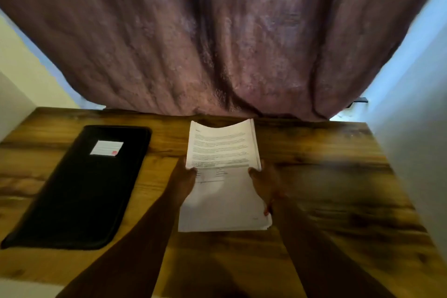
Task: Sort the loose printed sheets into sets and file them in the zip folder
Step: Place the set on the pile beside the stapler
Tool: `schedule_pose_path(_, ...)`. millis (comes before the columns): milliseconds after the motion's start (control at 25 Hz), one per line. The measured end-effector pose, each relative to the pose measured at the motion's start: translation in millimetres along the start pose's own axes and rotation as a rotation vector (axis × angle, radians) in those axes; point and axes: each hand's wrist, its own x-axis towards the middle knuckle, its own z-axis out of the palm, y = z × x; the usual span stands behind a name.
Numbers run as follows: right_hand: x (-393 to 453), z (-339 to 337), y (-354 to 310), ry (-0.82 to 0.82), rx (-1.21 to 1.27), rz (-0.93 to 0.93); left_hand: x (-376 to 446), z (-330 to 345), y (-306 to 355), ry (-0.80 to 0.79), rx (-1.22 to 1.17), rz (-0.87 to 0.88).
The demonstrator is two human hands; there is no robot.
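Both our forearms reach up from the bottom of the frame, and our left hand (184, 178) and right hand (266, 182) grip the side edges of a stack of printed sheets (223, 176) at centre, thumbs curled over the top page. Left of centre, the black zip folder (84, 191) lies closed on the wooden table (326, 189), well apart from the stack, beneath a purple curtain (217, 31) filling the upper frame.

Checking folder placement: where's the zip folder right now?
Head view: the black zip folder lies closed on the wooden table's left side, left of the stack of printed sheets both hands hold.
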Motion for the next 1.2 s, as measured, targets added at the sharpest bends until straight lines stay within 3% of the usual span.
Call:
schedule_pose_path(120,-7.4,68.7,-9.7,0.003,-0.021,0.007,23.8,-50.0,-29.1,-0.069,0.145,-0.058)
schedule_pose_path(320,-4.6,124.1,-11.2,0.199,-0.299,0.082,60.8,-72.5,-59.2,-0.181,0.358,-0.07)
schedule_pose_path(640,-7.3,138.5,6.9,0.329,-0.663,0.044,56.4,-63.0,-83.1,-0.119,0.506,0.126)
schedule_pose_path(1000,-6.8,130.4,10.5,0.239,-0.702,-0.031,51.9,-67.8,-83.1,-0.16,0.532,0.097)
schedule_pose_path(1200,-10.9,110.3,-9.0,0.197,-1.038,-0.225,34.2,-81.2,-74.0,-0.08,0.885,0.181)
